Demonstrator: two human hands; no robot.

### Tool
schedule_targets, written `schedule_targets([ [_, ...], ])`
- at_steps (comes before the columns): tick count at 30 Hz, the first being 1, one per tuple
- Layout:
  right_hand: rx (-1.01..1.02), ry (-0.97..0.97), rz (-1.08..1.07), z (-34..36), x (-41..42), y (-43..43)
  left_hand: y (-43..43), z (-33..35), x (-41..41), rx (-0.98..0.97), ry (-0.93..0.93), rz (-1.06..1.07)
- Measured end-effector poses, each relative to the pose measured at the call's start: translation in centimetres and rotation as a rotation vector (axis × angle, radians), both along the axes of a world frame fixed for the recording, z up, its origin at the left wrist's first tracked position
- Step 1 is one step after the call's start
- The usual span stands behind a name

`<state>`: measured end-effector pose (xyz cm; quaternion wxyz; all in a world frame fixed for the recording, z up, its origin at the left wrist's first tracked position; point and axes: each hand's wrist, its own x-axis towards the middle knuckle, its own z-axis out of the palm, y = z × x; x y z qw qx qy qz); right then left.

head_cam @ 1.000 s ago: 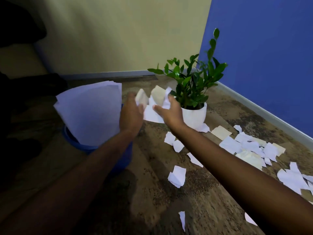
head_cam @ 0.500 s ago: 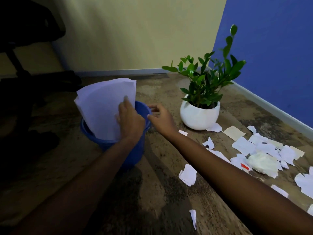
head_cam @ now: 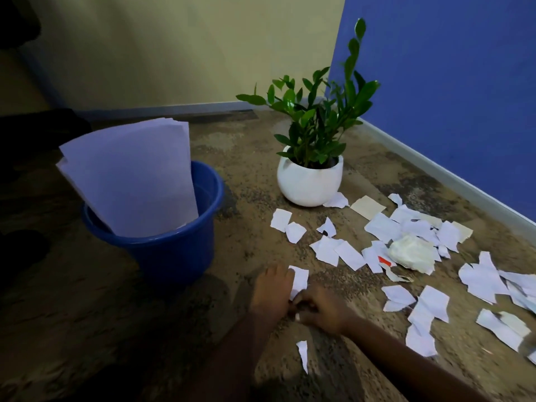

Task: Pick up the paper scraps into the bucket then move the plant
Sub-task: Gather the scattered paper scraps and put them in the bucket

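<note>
cream wall (head_cam: 174, 53) | blue wall (head_cam: 449, 82) | mottled brown floor (head_cam: 87, 329) | perhaps furniture (head_cam: 29, 134), far left

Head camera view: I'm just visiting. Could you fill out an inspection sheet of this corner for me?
Surface: mottled brown floor, dim at the left.
Job's things: blue bucket holding large upright white sheets; plant upright in a white pot near the corner; torn paper scraps scattered on the floor right of the bucket.
Clutter: one crumpled wad among the scraps.
Hands: left hand and right hand meet at one scrap on the floor; whether either grips it is unclear.
Cables: nothing seen.
Surroundings: yellow wall and blue wall; dark shapes at the left, unidentifiable.
</note>
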<state>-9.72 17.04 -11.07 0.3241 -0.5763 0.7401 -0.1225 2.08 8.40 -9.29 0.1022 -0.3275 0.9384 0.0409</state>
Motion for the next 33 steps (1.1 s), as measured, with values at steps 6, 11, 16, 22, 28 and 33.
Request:
schedule_targets([
  [6, -0.047, 0.090, 0.276, -0.6, -0.4, 2.9, 1.1, -1.3, -0.2, 0.057, -0.010, 0.008],
  [11, -0.081, 0.179, 0.279, -1.7, 0.2, 3.4, 1.7, -1.1, -0.9, 0.095, -0.012, -0.011],
  [16, -0.077, 0.105, 0.081, -1.4, -0.7, 1.6, 0.6, -1.5, -1.4, 0.164, 0.042, 0.113],
  [22, -0.088, 0.094, -0.259, -1.4, -2.5, -3.0, -1.1, -1.8, -1.9, 0.243, 0.123, 0.241],
  [28, 0.024, 0.177, -0.264, -2.1, -2.4, -6.1, -1.5, -2.6, -2.5, 0.256, 0.064, 0.237],
  [33, 0.009, 0.099, -0.305, -2.2, -1.8, -6.4, -1.6, -3.5, -2.7, 0.213, 0.036, 0.230],
])
